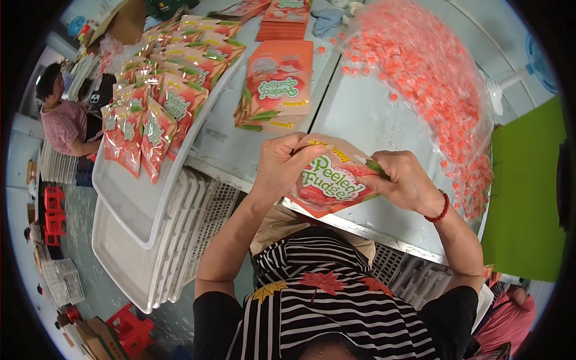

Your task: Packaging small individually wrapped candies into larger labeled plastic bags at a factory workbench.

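Note:
Between my two hands a pink candy pouch (329, 180) hangs over the front edge of the metal table. My left hand (281, 161) pinches its upper left corner, thumb on the front. At the other side my right hand (405, 180) grips the upper right edge, with a red bracelet on that wrist. Whether the pouch's top is parted cannot be seen. Beyond the pouch lies a stack of flat printed pouches (279, 87). To the right spreads a large heap of small wrapped pink candies (420, 78) under clear plastic film.
Filled pouches (177, 105) crowd a white plastic tray (144, 201) on stacked trays at my left. More flat pouches (285, 27) and a blue cloth (327, 23) lie at the back. A green panel (528, 192) stands at the right. Another person (66, 120) is at far left.

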Available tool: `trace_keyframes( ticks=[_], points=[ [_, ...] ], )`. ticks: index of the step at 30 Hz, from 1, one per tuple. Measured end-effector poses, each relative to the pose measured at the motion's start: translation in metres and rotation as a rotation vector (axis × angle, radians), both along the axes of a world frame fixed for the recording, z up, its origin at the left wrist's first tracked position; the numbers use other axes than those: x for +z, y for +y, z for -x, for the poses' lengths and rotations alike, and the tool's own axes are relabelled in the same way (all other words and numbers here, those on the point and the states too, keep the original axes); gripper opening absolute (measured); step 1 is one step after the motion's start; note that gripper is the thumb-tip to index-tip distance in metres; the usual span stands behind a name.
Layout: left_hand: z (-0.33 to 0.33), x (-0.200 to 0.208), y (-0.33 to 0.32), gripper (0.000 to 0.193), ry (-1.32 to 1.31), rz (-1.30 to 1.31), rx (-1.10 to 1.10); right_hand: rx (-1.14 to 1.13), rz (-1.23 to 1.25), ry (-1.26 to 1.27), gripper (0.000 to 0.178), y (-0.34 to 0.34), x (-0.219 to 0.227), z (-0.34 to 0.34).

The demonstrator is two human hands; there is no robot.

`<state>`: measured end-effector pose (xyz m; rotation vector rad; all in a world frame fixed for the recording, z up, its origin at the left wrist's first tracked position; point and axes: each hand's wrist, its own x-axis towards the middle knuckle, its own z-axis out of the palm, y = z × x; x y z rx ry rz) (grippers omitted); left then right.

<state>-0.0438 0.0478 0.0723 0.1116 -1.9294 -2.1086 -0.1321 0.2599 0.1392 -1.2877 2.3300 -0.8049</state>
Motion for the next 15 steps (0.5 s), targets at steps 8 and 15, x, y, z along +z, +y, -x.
trace_keyframes(
  ticks=[8, 15],
  points=[
    [-0.038, -0.02, -0.03, 0.1, 0.164, 0.322, 0.262, -0.221, 0.021, -0.47, 0.017, -0.046, 0.022, -0.021],
    [-0.055, -0.034, -0.016, 0.119, 0.183, 0.526, 0.504, -0.157, 0.442, -0.75, 0.022, -0.125, 0.012, -0.059]
  ],
)
